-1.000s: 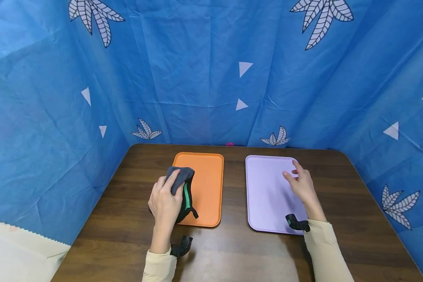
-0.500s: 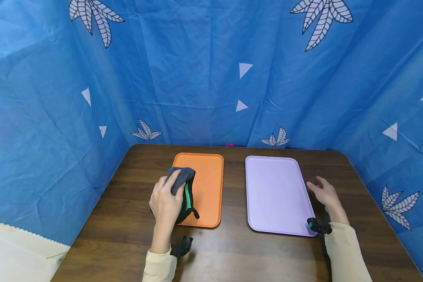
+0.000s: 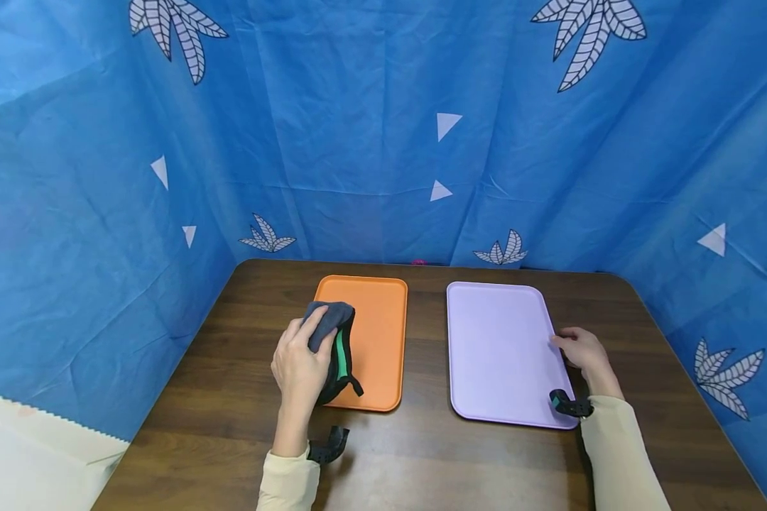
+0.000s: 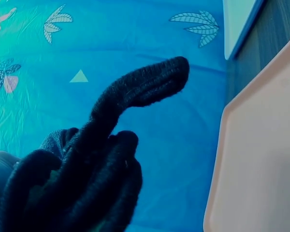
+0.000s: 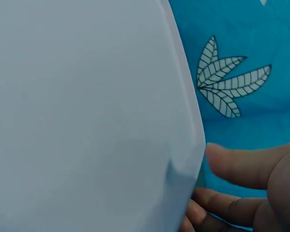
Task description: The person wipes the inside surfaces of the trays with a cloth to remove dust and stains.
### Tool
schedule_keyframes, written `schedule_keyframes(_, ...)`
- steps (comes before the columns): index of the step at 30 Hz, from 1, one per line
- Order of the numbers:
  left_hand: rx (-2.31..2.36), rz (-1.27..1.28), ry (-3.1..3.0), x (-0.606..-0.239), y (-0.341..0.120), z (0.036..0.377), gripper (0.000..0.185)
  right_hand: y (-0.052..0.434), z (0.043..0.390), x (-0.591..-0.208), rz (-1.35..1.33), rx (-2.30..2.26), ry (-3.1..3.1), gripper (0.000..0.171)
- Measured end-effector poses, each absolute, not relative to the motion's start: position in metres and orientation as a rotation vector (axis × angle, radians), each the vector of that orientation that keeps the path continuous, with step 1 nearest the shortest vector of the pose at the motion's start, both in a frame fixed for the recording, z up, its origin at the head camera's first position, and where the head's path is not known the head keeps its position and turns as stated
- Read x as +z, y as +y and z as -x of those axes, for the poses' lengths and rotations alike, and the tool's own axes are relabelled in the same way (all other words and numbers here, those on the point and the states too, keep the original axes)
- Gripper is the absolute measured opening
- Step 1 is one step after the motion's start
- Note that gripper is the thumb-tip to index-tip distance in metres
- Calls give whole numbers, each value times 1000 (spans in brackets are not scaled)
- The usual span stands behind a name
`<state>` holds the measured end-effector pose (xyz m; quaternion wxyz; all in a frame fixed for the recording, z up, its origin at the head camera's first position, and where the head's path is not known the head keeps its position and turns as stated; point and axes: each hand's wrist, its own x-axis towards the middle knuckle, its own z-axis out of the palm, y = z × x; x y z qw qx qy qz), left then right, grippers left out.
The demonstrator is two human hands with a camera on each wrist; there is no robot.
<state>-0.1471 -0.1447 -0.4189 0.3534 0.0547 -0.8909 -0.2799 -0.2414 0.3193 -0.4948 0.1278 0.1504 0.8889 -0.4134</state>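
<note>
- the left hand (image 3: 299, 365) grips a bunched dark grey knitted cloth with a green stripe (image 3: 331, 341), fingers curled round it, over the near left part of a flat orange rectangular plastic tray (image 3: 377, 333).
- in the left wrist view the cloth (image 4: 87, 164) fills the lower left as thick dark folds, one fold sticking up, with the pale edge of the orange tray (image 4: 261, 159) to the right; the hand itself is hidden there.
- the right hand (image 3: 581, 349) rests at the right rim of a flat lilac rectangular plastic tray (image 3: 495, 348), about halfway along its long side, fingers bent round the edge.
- the right wrist view shows the thumb on top by the rim and the fingers (image 5: 222, 210) tucked below the lilac tray (image 5: 87, 116), so the hand holds its edge.
- both trays lie side by side, apart, on a dark brown wooden table (image 3: 422, 454).
- a blue cloth backdrop with white leaf and triangle prints (image 3: 371, 142) surrounds the table on three sides.
- both arms wear cream sleeves (image 3: 620, 454), each with a black wrist mount (image 3: 570, 404).
</note>
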Motion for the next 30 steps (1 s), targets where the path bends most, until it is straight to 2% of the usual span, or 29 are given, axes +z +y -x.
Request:
schedule_keyframes(7,-744,-132,-2293,-419,-145,147,39,315,250,-496,-459,-1127,2635,41)
schedule_keyframes(11,-747,-135,-2296,-420,-146,148,39,316,251,-497,-445,-1211,2599,34)
schedule_keyframes(21,-755,-125,-2293,-420,-145,148,38,306,248,-500,-174,-1288,2555,43)
schedule_keyframes(30,-766,-117,-2291,-421,-147,148,40,301,247,-507,-122,-1319,2588,44)
